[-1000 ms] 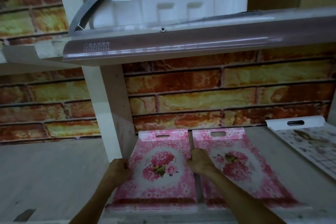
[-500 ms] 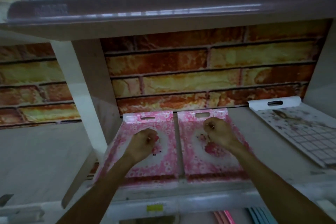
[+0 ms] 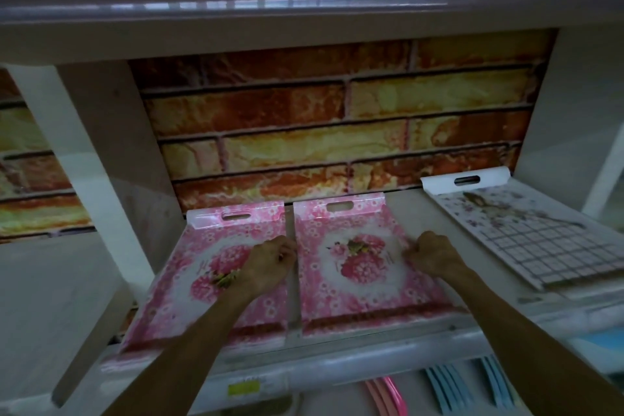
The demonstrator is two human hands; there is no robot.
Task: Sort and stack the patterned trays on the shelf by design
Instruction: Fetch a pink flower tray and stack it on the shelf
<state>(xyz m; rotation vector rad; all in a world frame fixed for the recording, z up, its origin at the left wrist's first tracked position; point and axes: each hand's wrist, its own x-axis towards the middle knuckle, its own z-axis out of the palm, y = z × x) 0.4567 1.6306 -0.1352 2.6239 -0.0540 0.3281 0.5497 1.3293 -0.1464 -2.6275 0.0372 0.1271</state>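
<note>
Lying side by side on the shelf (image 3: 398, 209), two pink floral trays: left hand (image 3: 266, 265) curled on the left tray's (image 3: 179, 284) right edge, right hand (image 3: 432, 255) pinching the right tray's (image 3: 324, 284) right edge.

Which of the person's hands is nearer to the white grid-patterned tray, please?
Right. The right hand sits at the right pink tray's right edge, beside the white grid-patterned tray; the left hand is farther left.
</note>
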